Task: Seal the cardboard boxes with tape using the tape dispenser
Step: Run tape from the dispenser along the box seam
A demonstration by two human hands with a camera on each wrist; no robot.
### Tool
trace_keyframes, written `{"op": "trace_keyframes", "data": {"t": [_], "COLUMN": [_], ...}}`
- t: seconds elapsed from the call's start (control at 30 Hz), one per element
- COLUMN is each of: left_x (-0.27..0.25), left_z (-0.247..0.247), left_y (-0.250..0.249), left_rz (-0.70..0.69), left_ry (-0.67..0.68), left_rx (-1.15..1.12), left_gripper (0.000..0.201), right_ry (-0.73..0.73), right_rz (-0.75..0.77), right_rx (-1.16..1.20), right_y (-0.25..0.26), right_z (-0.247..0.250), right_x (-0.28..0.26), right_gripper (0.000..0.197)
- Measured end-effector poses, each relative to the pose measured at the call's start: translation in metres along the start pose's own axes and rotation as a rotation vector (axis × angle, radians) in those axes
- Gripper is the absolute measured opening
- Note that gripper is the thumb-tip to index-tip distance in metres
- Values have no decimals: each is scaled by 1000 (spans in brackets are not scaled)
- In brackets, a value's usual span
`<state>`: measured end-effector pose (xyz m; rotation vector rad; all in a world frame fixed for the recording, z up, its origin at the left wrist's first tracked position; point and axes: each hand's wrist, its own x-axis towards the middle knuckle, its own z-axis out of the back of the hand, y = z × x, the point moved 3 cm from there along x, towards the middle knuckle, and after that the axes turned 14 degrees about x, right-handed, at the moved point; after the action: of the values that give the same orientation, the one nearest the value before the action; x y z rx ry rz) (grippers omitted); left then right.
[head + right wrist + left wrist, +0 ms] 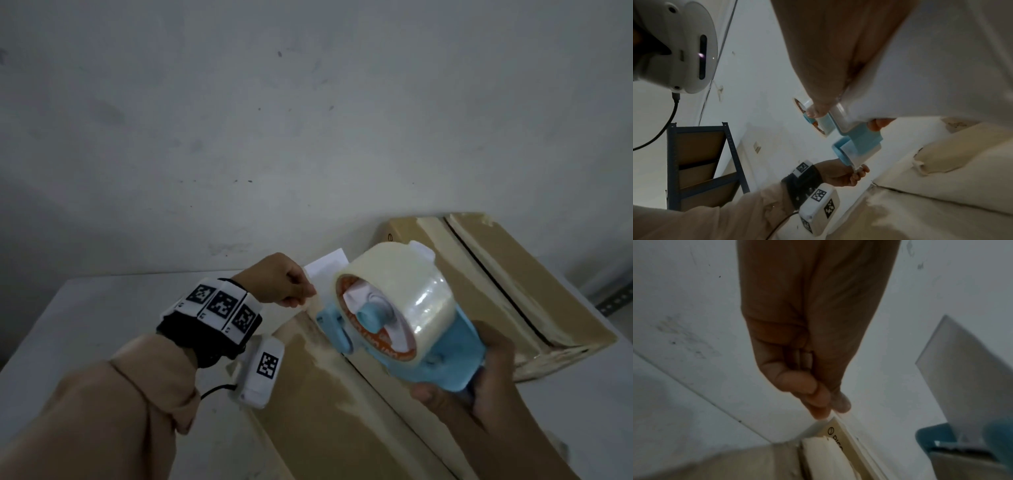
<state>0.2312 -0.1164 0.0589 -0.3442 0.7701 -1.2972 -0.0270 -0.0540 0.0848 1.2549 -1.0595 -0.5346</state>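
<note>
My right hand [479,387] grips the handle of a blue tape dispenser [394,308] loaded with a roll of clear tape, held tilted above the near cardboard box [325,411]. My left hand [301,298] pinches the free end of the tape at the dispenser's front, over the box's far corner. In the left wrist view the left hand [832,408] hovers just above that box corner [836,439], with the dispenser [941,439] at the right. In the right wrist view the left hand [859,170] pinches the tape at the mouth of the dispenser [857,142].
A second cardboard box [496,281] with old tape along its seam lies behind the first, against the wall. Both stand on a white table [68,325]. A white paper [327,265] sits by the wall. A metal shelf [701,162] stands off to one side.
</note>
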Motion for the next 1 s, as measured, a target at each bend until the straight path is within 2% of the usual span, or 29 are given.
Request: {"op": "trace_keyframes", "data": {"t": [0.1, 0.23, 0.3, 0.47, 0.57, 0.67, 0.8, 0.93, 1.0], "left_x": [7, 16, 21, 29, 32, 34, 35, 33, 33], "left_z": [3, 1, 1, 0, -2, -4, -8, -13, -17], "left_y": [9, 19, 22, 27, 30, 33, 37, 35, 33], "left_rz": [23, 39, 42, 30, 14, 27, 92, 117, 121], "left_ry": [29, 64, 84, 113, 162, 222, 297, 404, 462], "left_rx": [27, 57, 59, 101, 165, 202, 218, 237, 212], "left_gripper": [28, 23, 18, 9, 12, 28, 32, 32, 23], "right_ry": [21, 30, 18, 9, 0, 16, 80, 66, 76], "right_rz": [-57, -62, -93, -114, -144, -109, 37, -42, -56], "right_rx": [11, -22, -10, 10, 18, 20, -206, -388, -286], "right_y": [-8, -18, -22, -31, -33, -38, -37, -47, -49], "right_z": [-7, -13, -14, -15, -17, -17, -19, -3, -2], "right_x": [9, 16, 18, 19, 19, 18, 20, 15, 16], "right_gripper": [65, 51, 52, 63, 82, 70, 65, 64, 63]}}
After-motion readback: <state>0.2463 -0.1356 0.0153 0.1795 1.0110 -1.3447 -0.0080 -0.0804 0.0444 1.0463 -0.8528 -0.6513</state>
